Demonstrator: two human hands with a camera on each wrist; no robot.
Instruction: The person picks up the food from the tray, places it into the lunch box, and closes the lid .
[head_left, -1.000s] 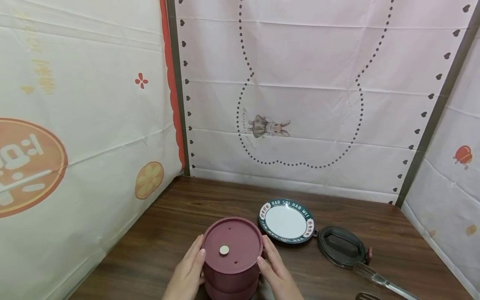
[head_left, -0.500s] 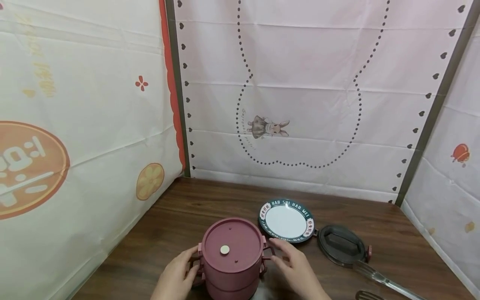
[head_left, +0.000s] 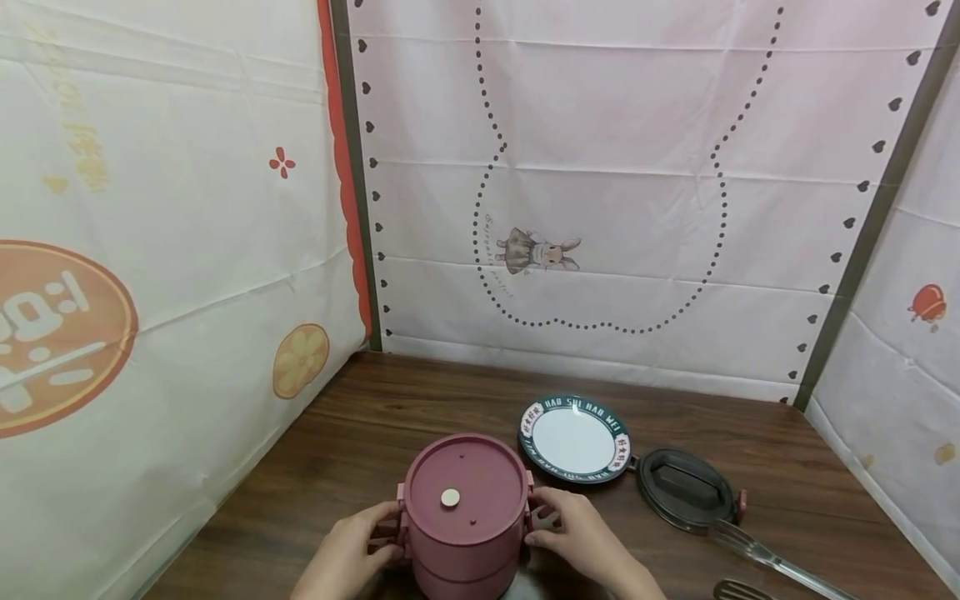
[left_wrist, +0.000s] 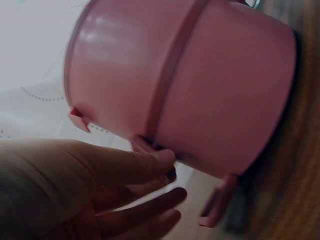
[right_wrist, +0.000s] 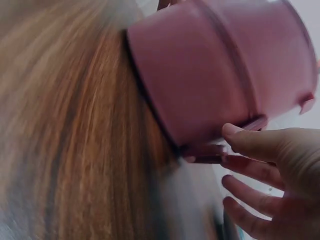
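Observation:
A round maroon two-tier lunch box (head_left: 468, 533) with a pale button on its lid (head_left: 480, 475) stands upright at the table's near edge. My left hand (head_left: 347, 546) is at its left side, and the thumb and index finger pinch the side clip (left_wrist: 145, 145) at the seam between the tiers. On the opposite side, my right hand (head_left: 581, 533) pinches the matching clip (right_wrist: 255, 123) between thumb and index finger, its other fingers spread below. Small tabs of the lid stick out on both sides above my fingers. What lies inside the box is hidden.
A white plate with a green lettered rim (head_left: 576, 477) lies behind the box to the right. Beside it are a dark oval lid (head_left: 686, 492), a clear-handled utensil (head_left: 772, 562) and a slotted utensil (head_left: 738, 590). Printed cloth walls (head_left: 622, 208) enclose the brown table (head_left: 300, 508).
Both hands have moved from the lid's edges outward and down to the side clips. The lid's side tabs, covered by fingers before, now show. The lunch box has stayed in about the same place.

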